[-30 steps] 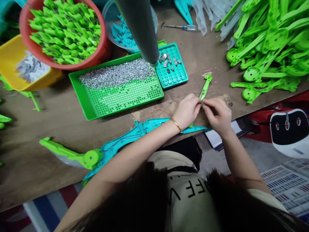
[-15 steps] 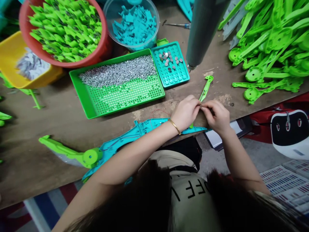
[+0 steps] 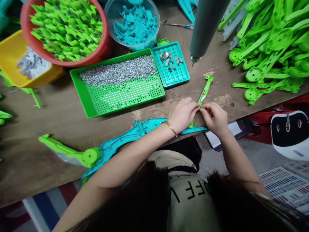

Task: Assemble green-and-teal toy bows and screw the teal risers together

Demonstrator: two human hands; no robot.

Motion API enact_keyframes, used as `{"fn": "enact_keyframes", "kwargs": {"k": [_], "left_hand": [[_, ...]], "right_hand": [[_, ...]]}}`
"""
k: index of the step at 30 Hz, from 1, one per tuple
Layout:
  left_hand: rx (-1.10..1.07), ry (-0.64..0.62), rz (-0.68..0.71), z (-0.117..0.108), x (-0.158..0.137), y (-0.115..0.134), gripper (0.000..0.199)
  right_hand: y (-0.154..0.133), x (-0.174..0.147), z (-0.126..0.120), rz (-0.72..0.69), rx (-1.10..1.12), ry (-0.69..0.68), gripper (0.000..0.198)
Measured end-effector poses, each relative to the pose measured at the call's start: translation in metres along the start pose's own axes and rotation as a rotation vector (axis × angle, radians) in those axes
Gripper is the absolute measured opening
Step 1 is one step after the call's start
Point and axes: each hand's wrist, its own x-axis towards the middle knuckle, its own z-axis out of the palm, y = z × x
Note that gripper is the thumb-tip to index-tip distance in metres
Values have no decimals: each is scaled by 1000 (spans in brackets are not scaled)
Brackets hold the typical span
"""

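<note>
My left hand and my right hand meet fingertip to fingertip, each closed in a pinch. Whatever is between the fingertips is too small to make out. Under them lies a narrow green plastic part, its upper end pointing away from me and its lower end showing below my left hand. A long blue plastic shell with thin wires stretches beneath my left forearm along the table edge. At its left end a green arm piece with a round hub is joined on.
Behind my hands are a green tray of small screws and a blue tray with metal discs. An electric screwdriver hangs tip-down above the table. Green parts pile up at right; a red bowl and clear tub stand behind.
Both hands have shifted slightly to the left, fingertips still together. The hanging screwdriver has swung a little to the right and up. The green part has stayed in place.
</note>
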Motion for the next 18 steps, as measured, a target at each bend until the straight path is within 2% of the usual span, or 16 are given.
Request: {"fn": "enact_keyframes", "kwargs": {"k": [5,9,11,14,16,18], "left_hand": [[-66,79,31,2,-2,1,14],[-186,176,12,1,-2,1,10],[-217,196,-9,1,-1,1,9],[-204,183,-17,1,-1,0,9],[-177,165,-8,2,-1,-1,10],[-144,152,-1,4,-2,-1,10]], "right_hand": [[1,-1,-3,115,132,-1,8],[5,-1,-5,265,261,137,22],[6,1,-6,243,211,155,19],[4,6,-8,110,91,65,11],[2,8,-8,42,81,-1,10],[0,8,-7,35,116,-24,12]]}}
